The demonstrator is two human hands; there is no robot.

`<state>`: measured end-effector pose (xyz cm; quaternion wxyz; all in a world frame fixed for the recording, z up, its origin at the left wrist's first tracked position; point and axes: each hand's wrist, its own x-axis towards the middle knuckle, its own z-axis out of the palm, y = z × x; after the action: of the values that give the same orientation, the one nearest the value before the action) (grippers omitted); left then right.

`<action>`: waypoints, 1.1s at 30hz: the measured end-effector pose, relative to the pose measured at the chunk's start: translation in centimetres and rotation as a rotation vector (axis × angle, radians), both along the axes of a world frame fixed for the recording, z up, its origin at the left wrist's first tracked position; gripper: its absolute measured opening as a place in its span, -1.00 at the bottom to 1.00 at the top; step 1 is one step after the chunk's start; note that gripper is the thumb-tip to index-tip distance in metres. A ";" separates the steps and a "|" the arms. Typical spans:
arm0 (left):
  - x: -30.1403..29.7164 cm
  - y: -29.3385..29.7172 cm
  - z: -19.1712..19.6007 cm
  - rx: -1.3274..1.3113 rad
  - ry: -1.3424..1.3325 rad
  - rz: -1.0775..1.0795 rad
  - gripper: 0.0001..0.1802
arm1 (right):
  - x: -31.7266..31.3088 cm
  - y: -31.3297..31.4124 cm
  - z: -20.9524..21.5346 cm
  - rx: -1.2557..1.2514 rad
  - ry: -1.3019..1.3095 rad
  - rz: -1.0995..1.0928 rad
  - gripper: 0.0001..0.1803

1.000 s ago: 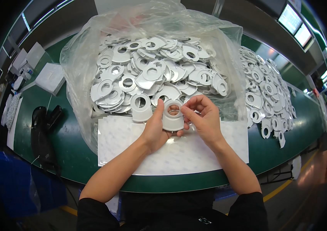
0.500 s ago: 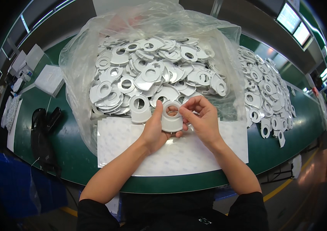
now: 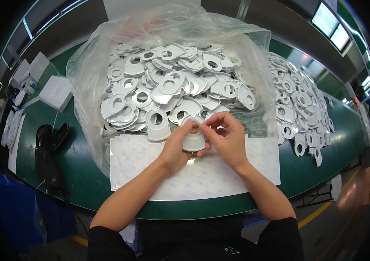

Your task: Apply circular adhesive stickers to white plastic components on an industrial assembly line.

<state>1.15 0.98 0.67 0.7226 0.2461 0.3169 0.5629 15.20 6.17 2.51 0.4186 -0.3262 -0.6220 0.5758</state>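
A pale grey plastic part (image 3: pixel 193 142), a ring with a flared skirt, is held over the white sheets. My left hand (image 3: pixel 177 150) grips it from the left, its thumb lying over the ring's upper left and its fingers underneath. My right hand (image 3: pixel 228 141) has its thumb and forefinger pinched together at the ring's right edge; whether they hold the rim or something thin is hidden. Just beyond my left hand another such part (image 3: pixel 157 130) leans at the front of a heap of grey parts (image 3: pixel 167 85).
A clear plastic bag (image 3: pixel 82 82) surrounds the heap. White sheets (image 3: pixel 137 174) lie in front of it on the green table (image 3: pixel 91 185). A second pile of parts (image 3: pixel 300 102) spreads at right. At left are a black tool-like object (image 3: pixel 48 161) and a white box (image 3: pixel 55 91).
My left thumb has moved from beside the ring onto its upper edge. My right fingertips have shifted slightly left and inward over the ring. The part has dipped a little.
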 end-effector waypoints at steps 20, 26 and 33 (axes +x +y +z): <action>0.2 -0.6 -0.2 -0.006 0.165 -0.001 -0.71 | 0.9 0.5 1.0 0.684 -0.343 -0.257 -0.82; 0.8 -0.7 0.3 0.068 0.195 -0.011 -0.65 | 1.2 0.9 1.2 -0.086 -0.094 0.032 -0.78; 0.6 -0.7 0.4 0.055 0.218 -0.065 -0.61 | 1.3 0.8 1.4 -0.041 -0.149 0.016 -0.81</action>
<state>1.72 0.26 1.05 0.6947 0.3360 0.3698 0.5174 16.49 6.94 3.91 0.3596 -0.3717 -0.6422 0.5658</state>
